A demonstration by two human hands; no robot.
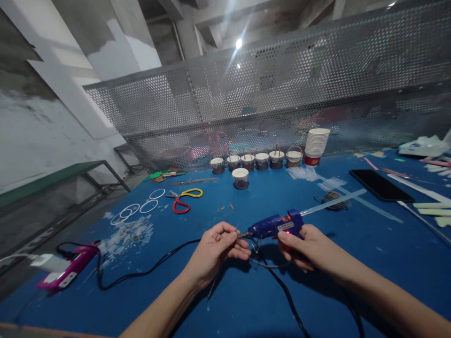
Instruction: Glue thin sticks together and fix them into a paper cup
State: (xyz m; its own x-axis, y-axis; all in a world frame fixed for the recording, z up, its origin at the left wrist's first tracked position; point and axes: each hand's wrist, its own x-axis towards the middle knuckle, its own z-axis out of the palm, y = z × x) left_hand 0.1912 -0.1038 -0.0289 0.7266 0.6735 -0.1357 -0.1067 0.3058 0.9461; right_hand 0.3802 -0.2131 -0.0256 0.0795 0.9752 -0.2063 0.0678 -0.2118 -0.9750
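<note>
My right hand (299, 246) is wrapped round the handle of a blue hot glue gun (266, 226), which points left and shows a small red light. A clear glue stick (333, 203) sticks out of its back end. At the nozzle, my left hand (223, 241) is closed in a pinch on a thin greyish cord (268, 265). The cord curves below the gun toward my right hand; its ends are hard to make out. Whether the nozzle tip touches the cord is hidden by my fingers.
Small buckets (261, 161) line the back, with one white-rimmed cup (240, 179) before them. Stacked paper cups (316, 146), a phone (380, 185) and a twine ball (334, 200) lie right. Scissors (181, 204), white rings (149, 201) and a pink power strip (70, 267) lie left.
</note>
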